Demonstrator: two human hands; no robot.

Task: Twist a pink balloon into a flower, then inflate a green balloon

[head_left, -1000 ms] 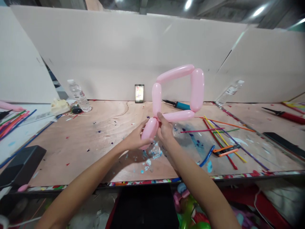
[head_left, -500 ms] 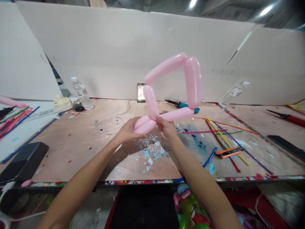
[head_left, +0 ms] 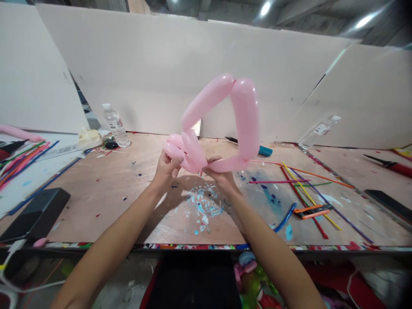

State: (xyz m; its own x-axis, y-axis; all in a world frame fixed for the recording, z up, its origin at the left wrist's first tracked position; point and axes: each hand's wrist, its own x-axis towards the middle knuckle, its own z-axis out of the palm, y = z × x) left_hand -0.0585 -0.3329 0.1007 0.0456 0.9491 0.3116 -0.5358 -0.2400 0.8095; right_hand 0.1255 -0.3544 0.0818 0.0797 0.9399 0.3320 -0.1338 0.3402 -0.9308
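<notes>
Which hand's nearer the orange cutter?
Right. The right hand, holding the pink balloon, is left of the orange cutter; the left hand, also on the balloon, is farther left.

Smooth, glossy balloon (head_left: pixel 245 120) — matt wooden tabletop (head_left: pixel 109 184), clear plastic bottle (head_left: pixel 116 126)

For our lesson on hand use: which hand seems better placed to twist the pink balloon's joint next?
Probably the right hand: it grips the pink balloon right beside the joint, while the left hand holds the folded end.
</notes>
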